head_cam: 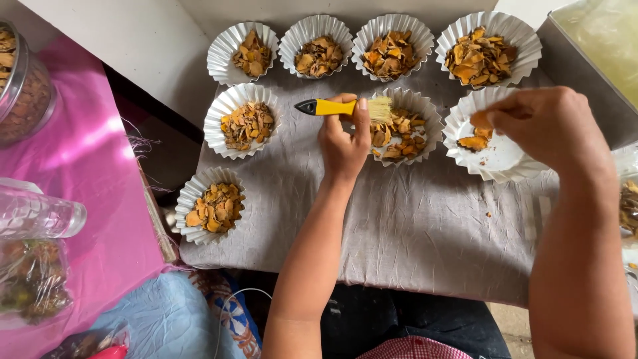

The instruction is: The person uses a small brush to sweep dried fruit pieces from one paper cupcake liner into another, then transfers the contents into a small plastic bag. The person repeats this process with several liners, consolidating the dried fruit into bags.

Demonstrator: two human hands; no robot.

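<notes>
The person's left hand (pixel 343 143) has its fingers clenched around a small brush (pixel 342 106) with a yellow handle and a black tip, held level so the pale bristles hang over the rim of the paper cup (pixel 428 113) in the middle of the second row. That cup already holds a heap of dried orange-brown chips. The right hand (pixel 548 126) sits over the neighbouring cup (pixel 498 156), toward the right edge of the grey cloth (pixel 412 226) that covers the surface; its fingers are pinched on a few chips, and only a few more lie on that cup's otherwise bare white bottom. So the filling looks to be in hand, cup by cup, with this one barely begun while seven others are heaped: four along the far edge, two more in the second row, and one alone at the near left corner. I'd judge the next move calls for a gentle release over the centre of the cup, since the fluted paper is light and would tip or slide under a nudge, and the brush bristles need to keep clear of the heap beside them. A metal tray (pixel 578 66) stands at the far right corner, and a pink cloth (pixel 86 159) with a jar (pixel 23 86) lies off the left edge.
</notes>
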